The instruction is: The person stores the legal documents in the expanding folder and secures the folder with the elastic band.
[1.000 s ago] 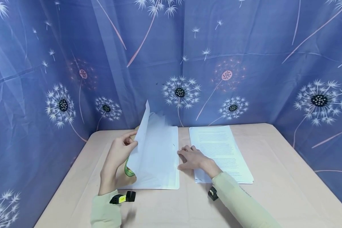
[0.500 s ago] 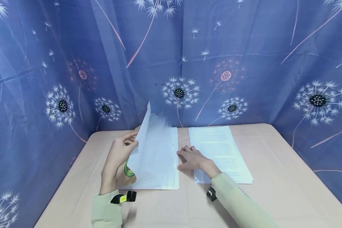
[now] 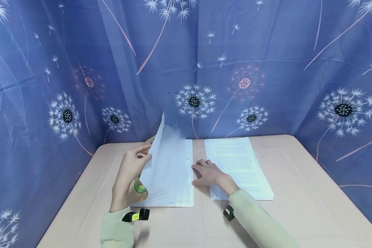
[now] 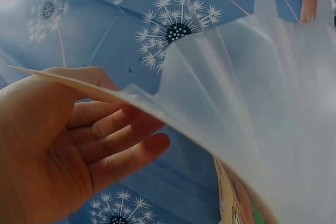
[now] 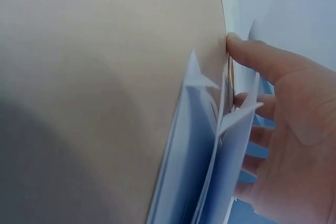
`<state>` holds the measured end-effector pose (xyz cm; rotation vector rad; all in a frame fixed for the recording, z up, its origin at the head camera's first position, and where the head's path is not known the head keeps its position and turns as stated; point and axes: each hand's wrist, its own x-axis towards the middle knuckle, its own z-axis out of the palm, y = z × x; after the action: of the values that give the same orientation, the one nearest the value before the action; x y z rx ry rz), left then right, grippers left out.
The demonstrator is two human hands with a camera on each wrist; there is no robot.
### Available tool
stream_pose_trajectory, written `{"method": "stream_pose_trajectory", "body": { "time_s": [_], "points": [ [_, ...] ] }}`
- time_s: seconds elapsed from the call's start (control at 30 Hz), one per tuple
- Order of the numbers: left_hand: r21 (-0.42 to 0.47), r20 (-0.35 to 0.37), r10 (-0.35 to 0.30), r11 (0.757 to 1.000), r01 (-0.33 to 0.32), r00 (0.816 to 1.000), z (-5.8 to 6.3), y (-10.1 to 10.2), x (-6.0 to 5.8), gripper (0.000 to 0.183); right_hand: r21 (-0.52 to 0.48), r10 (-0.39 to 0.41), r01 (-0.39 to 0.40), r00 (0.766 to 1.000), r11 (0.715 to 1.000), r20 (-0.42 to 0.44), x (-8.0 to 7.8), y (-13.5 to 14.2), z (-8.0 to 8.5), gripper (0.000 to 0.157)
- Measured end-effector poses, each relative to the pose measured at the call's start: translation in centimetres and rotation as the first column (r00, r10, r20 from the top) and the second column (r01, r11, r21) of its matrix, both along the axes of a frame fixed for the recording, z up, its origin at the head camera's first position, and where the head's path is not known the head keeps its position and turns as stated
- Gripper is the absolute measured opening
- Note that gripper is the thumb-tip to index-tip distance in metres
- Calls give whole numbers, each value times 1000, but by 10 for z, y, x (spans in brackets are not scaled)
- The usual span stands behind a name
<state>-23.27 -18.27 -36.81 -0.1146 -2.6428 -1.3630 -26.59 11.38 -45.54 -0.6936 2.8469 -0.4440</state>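
Observation:
A folder with clear plastic sleeves [image 3: 170,172] lies open on the table. Its front cover, cartoon-printed on the outside [image 3: 140,186], stands raised at the left. My left hand [image 3: 131,168] pinches the cover's edge between thumb and fingers; the left wrist view shows the hand [image 4: 79,135] on that edge with translucent sleeves [image 4: 247,87] fanning out beside it. At the folder's right edge, my right hand [image 3: 209,175] touches with thumb and fingertips, fingers loosely bent. In the right wrist view the hand [image 5: 294,108] meets that edge beside bent paper corners [image 5: 202,93].
A stack of printed sheets [image 3: 235,165] lies right of the folder, partly under my right forearm. The beige table [image 3: 179,224] backs onto a blue dandelion-print curtain [image 3: 161,89]. Black cameras [image 3: 136,215] sit at both wrists.
My left hand and the raised cover have shifted very slightly right. The right hand keeps its place at the folder's edge.

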Motion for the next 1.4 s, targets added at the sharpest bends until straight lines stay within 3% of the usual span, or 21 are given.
{"method": "stream_pose_trajectory", "body": {
  "time_s": [0.5,1.4],
  "points": [
    [-6,1,8,1000,-8,1000,-2,6,-2,42,-62,25,-30,996,998,-83,7,1,-1,68],
    [-2,-42,29,1000,-29,999,0,7,-1,40,-212,-56,12,978,977,-202,19,39,10,54]
  ]
}}
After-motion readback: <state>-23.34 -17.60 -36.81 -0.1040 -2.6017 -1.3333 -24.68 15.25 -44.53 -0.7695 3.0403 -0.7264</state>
